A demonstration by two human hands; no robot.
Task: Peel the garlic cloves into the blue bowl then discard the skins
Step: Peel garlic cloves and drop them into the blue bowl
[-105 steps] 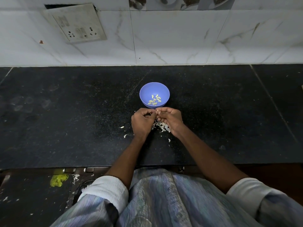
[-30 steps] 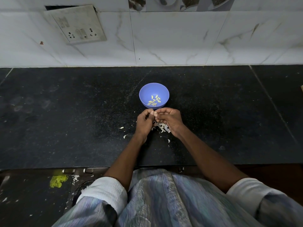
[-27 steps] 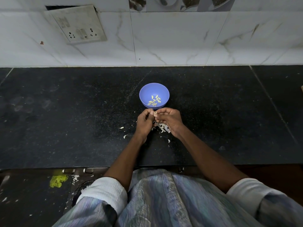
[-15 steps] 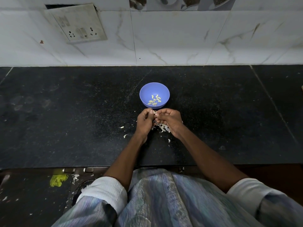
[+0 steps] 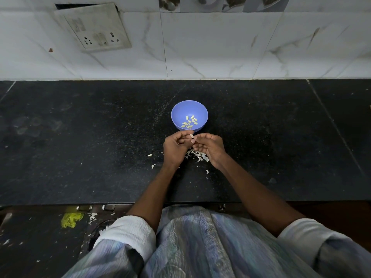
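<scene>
Fingertips (image 5: 193, 141) meet right over the near edge of the worktop's middle, and between them sits one small pale garlic clove (image 5: 191, 135), a white sliver poking up where the two hands come together. Left hand (image 5: 175, 147) has its fingers curled in, thumb and forefinger pinching at the clove from the left. Right hand (image 5: 209, 147) is curled too, fingers bent towards the left hand, its fingertips closing on the same clove from the other side. How much skin is on that clove, too small to tell from here.

Just beyond the hands, close to the knuckles but apart from them, stands the small round blue plastic bowl (image 5: 180, 111), upright on the black speckled stone counter (image 5: 80, 137). Down in its bottom lies a little heap of peeled yellowish garlic cloves (image 5: 189, 122), bunched together.

Under and just behind the right hand there's a scatter of white papery garlic skins (image 5: 197, 155) on the counter, with a few stray flakes out to the left (image 5: 153, 166) and one nearer the person (image 5: 207, 171).

Behind the counter, white marbled wall tiles (image 5: 220, 47), and up at the left a grubby white switch-and-socket plate (image 5: 94, 29) hanging crooked. Down below the counter's front edge, at the left, a crumpled yellow-green scrap (image 5: 71, 219) lies on the dark floor among more white flakes. Rolled white sleeves (image 5: 128, 231) on both forearms.
</scene>
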